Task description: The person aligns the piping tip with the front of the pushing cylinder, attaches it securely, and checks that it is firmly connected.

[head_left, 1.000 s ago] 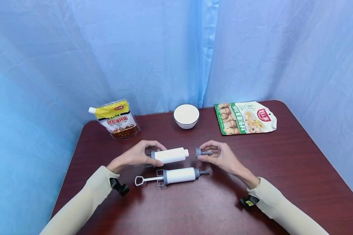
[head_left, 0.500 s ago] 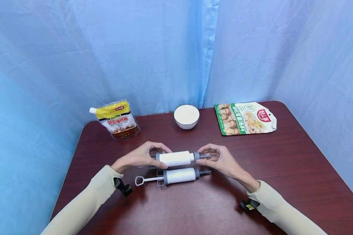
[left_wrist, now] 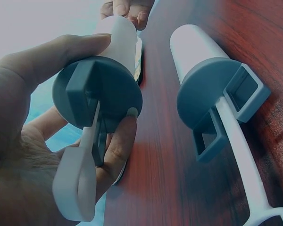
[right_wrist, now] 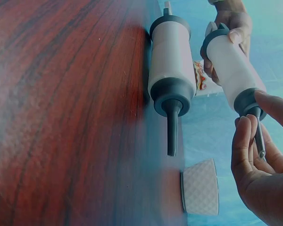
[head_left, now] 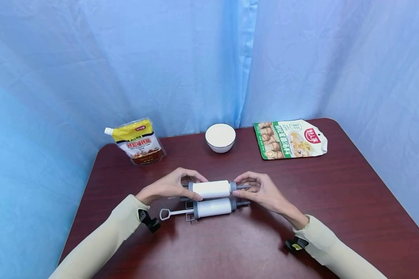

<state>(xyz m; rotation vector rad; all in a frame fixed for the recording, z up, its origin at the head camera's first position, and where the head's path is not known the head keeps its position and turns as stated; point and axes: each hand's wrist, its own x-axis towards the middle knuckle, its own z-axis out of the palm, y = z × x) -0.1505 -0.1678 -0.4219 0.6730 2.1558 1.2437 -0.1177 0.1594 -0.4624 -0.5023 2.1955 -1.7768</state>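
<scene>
My left hand (head_left: 176,185) grips a white syringe-like food injector (head_left: 211,189) near its grey finger-loop collar (left_wrist: 98,92), and its white pull handle (left_wrist: 75,183) points back toward the wrist. At the other end my right hand (head_left: 262,190) pinches the grey nozzle cap (right_wrist: 246,100), which sits against the mouth of the barrel. The narrow grey spout (right_wrist: 259,136) sticks out between the right fingers. A matching injector (head_left: 214,208), with its nozzle fitted and plunger handle to the left, lies on the table just in front of the held one.
At the back left a spouted pouch (head_left: 137,142) stands upright. A white bowl (head_left: 220,143) is at the back middle, and a flat green-and-white food packet (head_left: 290,140) lies at the back right. Blue curtains (head_left: 181,62) hang behind the dark red table (head_left: 335,193).
The held injector has moved right, and the nozzle cap, earlier apart from it, now meets the barrel's mouth. The white neck that showed between them is covered. The other injector stays put.
</scene>
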